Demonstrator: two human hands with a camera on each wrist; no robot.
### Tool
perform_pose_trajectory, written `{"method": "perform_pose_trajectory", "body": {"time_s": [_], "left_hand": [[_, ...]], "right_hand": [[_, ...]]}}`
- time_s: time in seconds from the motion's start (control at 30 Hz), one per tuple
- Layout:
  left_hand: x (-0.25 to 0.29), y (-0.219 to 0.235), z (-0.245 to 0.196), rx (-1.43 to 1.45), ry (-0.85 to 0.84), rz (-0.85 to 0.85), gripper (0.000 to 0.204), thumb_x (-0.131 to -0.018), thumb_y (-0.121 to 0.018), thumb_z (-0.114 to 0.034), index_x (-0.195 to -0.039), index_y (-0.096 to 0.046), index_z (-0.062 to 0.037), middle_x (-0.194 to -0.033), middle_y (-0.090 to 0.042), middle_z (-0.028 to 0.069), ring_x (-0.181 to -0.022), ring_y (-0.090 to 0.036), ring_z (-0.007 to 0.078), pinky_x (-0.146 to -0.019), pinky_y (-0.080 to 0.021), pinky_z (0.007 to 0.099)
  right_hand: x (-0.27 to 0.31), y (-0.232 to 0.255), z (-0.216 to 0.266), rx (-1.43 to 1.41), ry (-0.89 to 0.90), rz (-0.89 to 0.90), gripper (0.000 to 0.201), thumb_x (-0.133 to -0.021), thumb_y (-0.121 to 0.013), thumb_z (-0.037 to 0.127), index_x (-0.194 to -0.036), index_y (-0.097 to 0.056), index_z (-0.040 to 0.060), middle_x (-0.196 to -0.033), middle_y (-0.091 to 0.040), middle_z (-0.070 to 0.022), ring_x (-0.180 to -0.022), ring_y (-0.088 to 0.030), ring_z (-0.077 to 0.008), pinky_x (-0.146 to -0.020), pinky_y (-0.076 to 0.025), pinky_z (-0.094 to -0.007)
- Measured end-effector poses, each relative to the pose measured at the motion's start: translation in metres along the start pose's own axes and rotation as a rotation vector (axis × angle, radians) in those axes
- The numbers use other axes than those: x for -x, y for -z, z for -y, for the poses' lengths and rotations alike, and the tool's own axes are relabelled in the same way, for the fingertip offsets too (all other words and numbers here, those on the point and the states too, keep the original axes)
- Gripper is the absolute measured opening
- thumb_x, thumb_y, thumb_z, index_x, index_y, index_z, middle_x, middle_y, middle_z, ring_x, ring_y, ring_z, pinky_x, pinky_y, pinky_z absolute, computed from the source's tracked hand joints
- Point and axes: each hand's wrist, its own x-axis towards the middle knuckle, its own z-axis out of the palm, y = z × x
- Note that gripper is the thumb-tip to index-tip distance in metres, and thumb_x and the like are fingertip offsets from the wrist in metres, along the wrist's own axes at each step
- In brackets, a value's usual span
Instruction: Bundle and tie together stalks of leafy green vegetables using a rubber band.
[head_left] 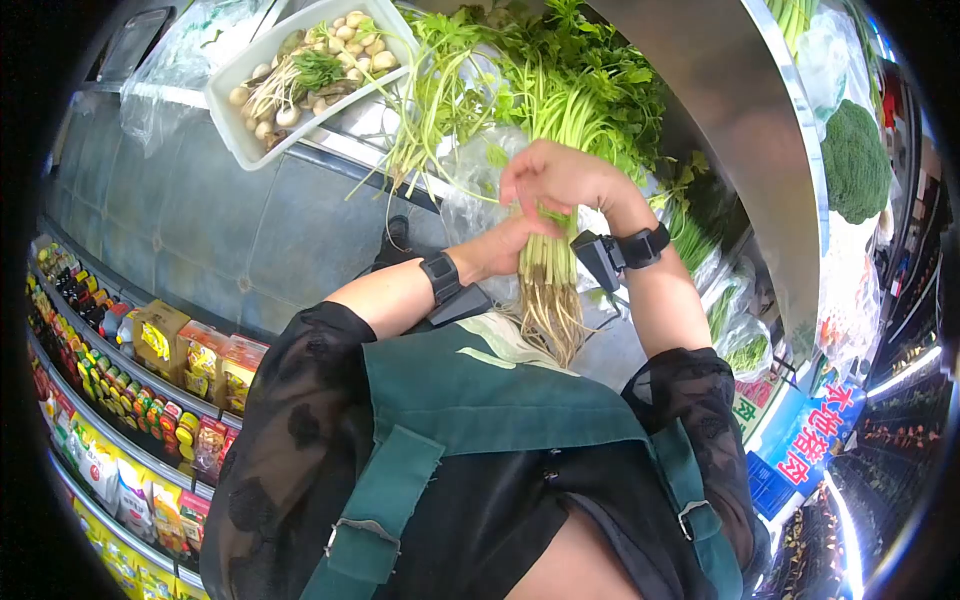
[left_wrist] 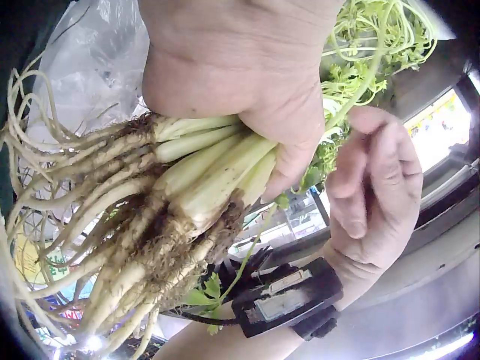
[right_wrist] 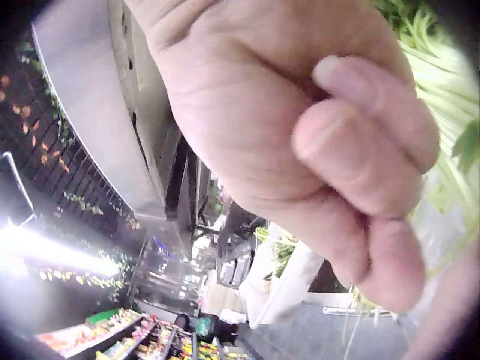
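A bunch of leafy celery (head_left: 548,240) with soil-stained roots (left_wrist: 127,232) lies with its root end toward me. My left hand (head_left: 500,246) grips the stalks just above the roots, the thumb and palm wrapped over them in the left wrist view. Above it, over the stalks, is my right hand (head_left: 565,175). Its fingers (right_wrist: 360,161) are curled in toward the palm, and nothing shows between them in the right wrist view. More green stalks and leaves (head_left: 590,90) spread beyond both hands.
A white bin (head_left: 240,135) of round pale vegetables stands at the upper left. Clear plastic bags (head_left: 475,170) lie beside the celery. A metal panel (head_left: 735,100) rises at the right, with broccoli (head_left: 855,160) past it. Shelves of packaged goods (head_left: 150,400) curve along the lower left.
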Motion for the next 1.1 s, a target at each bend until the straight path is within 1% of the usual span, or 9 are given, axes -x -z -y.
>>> {"method": "perform_pose_trajectory", "body": {"time_s": [0.13, 0.37, 0.47, 0.53, 0.6, 0.63, 0.7, 0.93, 1.1], "left_hand": [[0.003, -0.011, -0.003, -0.004, -0.061, -0.070, 0.044, -0.080, -0.060, -0.008, -0.123, -0.048, -0.0067, -0.107, -0.061, 0.0118, -0.091, -0.065, 0.0250, -0.080, -0.054, 0.0412], [0.004, -0.012, -0.004, -0.046, -0.076, -0.109, 0.040, -0.082, -0.060, -0.009, -0.120, -0.051, -0.0009, -0.105, -0.063, 0.0122, -0.090, -0.066, 0.0249, -0.080, -0.055, 0.0402], [0.005, -0.014, -0.003, -0.036, -0.093, -0.133, 0.036, -0.083, -0.061, -0.010, -0.115, -0.054, 0.0008, -0.101, -0.064, 0.0127, -0.087, -0.066, 0.0237, -0.076, -0.056, 0.0378], [0.007, -0.013, -0.006, -0.027, -0.031, -0.151, 0.035, -0.082, -0.062, -0.010, -0.115, -0.055, 0.0004, -0.100, -0.065, 0.0130, -0.085, -0.066, 0.0237, -0.075, -0.056, 0.0375], [0.008, -0.014, -0.008, -0.021, 0.031, -0.170, 0.034, -0.082, -0.063, -0.010, -0.114, -0.055, 0.0001, -0.099, -0.065, 0.0133, -0.084, -0.066, 0.0236, -0.074, -0.056, 0.0371], [0.008, -0.015, -0.009, -0.046, 0.017, -0.148, 0.033, -0.082, -0.063, -0.010, -0.112, -0.056, 0.0001, -0.098, -0.066, 0.0134, -0.082, -0.067, 0.0236, -0.073, -0.056, 0.0372], [0.008, -0.017, -0.010, -0.072, 0.004, -0.126, 0.031, -0.082, -0.064, -0.010, -0.111, -0.057, 0.0002, -0.097, -0.066, 0.0134, -0.081, -0.067, 0.0235, -0.073, -0.056, 0.0372], [0.006, -0.009, -0.007, -0.028, -0.013, -0.078, 0.031, -0.081, -0.064, -0.009, -0.110, -0.057, 0.0015, -0.095, -0.066, 0.0127, -0.082, -0.067, 0.0232, -0.075, -0.056, 0.0375], [0.007, -0.017, -0.009, -0.061, -0.051, -0.026, 0.036, -0.085, -0.060, -0.012, -0.115, -0.051, 0.0043, -0.100, -0.063, 0.0161, -0.087, -0.066, 0.0254, -0.077, -0.056, 0.0392]], "right_hand": [[0.008, -0.008, 0.024, 0.183, -0.114, -0.298, 0.024, -0.081, -0.068, 0.020, -0.093, -0.065, 0.0003, -0.069, -0.064, -0.0131, -0.044, -0.057, -0.0169, -0.040, -0.043, -0.0294], [-0.027, -0.015, -0.029, 0.773, -0.069, -0.186, 0.041, -0.075, -0.072, 0.031, -0.096, -0.062, -0.0021, -0.067, -0.062, -0.0185, -0.053, -0.062, -0.0247, -0.051, -0.049, -0.0323], [-0.023, -0.012, -0.022, 0.655, 0.051, -0.242, 0.028, -0.076, -0.070, 0.025, -0.082, -0.066, -0.0015, -0.068, -0.066, -0.0177, -0.059, -0.065, -0.0258, -0.056, -0.051, -0.0367], [-0.010, -0.004, 0.006, 0.020, -0.111, -0.230, 0.017, -0.084, -0.064, 0.018, -0.088, -0.064, 0.0016, -0.073, -0.069, -0.0132, -0.064, -0.067, -0.0236, -0.059, -0.053, -0.0382], [-0.013, 0.006, 0.006, -0.415, 0.247, -0.301, 0.012, -0.092, -0.057, 0.014, -0.095, -0.061, 0.0040, -0.086, -0.070, -0.0099, -0.078, -0.067, -0.0201, -0.070, -0.054, -0.0366], [-0.014, 0.011, 0.013, -0.414, 0.248, -0.301, 0.012, -0.092, -0.057, 0.014, -0.095, -0.061, 0.0040, -0.086, -0.070, -0.0099, -0.078, -0.067, -0.0201, -0.070, -0.054, -0.0366], [-0.017, 0.020, 0.025, -0.258, 0.720, -0.580, 0.019, -0.094, -0.057, 0.019, -0.103, -0.060, 0.0037, -0.097, -0.069, -0.0107, -0.091, -0.065, -0.0173, -0.080, -0.051, -0.0328], [-0.020, 0.005, 0.032, -0.045, 0.281, -0.505, 0.048, -0.092, -0.059, 0.017, -0.136, -0.042, 0.0050, -0.104, -0.067, -0.0140, -0.091, -0.064, -0.0171, -0.087, -0.049, -0.0314], [0.043, -0.007, 0.005, -0.364, 0.399, -0.576, 0.039, -0.093, -0.056, 0.010, -0.130, -0.048, 0.0013, -0.099, -0.068, -0.0148, -0.087, -0.065, -0.0157, -0.082, -0.051, -0.0289]]}}
